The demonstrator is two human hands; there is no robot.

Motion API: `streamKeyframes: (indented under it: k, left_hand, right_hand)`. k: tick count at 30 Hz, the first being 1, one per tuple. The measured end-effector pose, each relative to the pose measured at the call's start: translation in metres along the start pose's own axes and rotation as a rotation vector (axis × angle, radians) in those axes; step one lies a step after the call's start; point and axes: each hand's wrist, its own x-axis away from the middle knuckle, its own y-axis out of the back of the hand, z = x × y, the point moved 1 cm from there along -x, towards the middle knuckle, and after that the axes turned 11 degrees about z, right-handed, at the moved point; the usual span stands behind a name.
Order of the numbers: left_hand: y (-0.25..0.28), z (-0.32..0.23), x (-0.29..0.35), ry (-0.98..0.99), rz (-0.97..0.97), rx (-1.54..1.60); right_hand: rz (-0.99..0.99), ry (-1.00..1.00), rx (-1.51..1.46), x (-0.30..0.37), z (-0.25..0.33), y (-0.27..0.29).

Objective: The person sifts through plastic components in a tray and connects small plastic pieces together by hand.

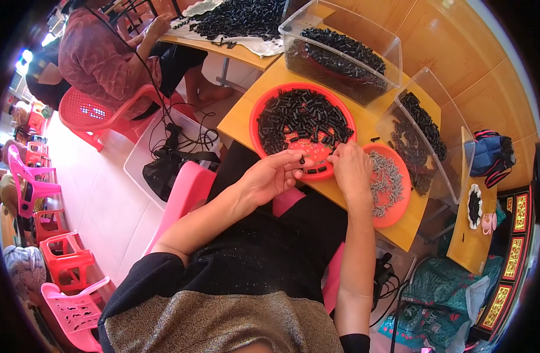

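A round red basket holds a heap of short black cylindrical pieces. Over its near edge, my left hand is closed, pinching one small black piece between thumb and fingertips. My right hand is a little to the right, its thumb and fingers pressed together by the basket's rim. What those fingertips hold, if anything, is too small to tell. Beside that hand lies a round orange-red tray with many small grey screw-like parts. A few loose black pieces lie in the near part of the basket.
Two clear plastic bins, one behind the basket and one at right, hold more black pieces. The yellow table carries all this. At upper left, another person sits on a red chair. A bin with black cables stands on the floor.
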Motion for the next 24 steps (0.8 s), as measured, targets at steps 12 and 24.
streamKeyframes:
  k: [12,24]
  left_hand:
    - [-0.001,-0.001,0.002,-0.007,0.019,0.013]
    - [-0.011,0.003,0.006,0.014,0.108,-0.065]
  right_hand:
    - [0.005,-0.021,-1.132,0.022,0.020,0.020]
    - [0.122,0.065,-1.744,0.052,0.037,-0.009]
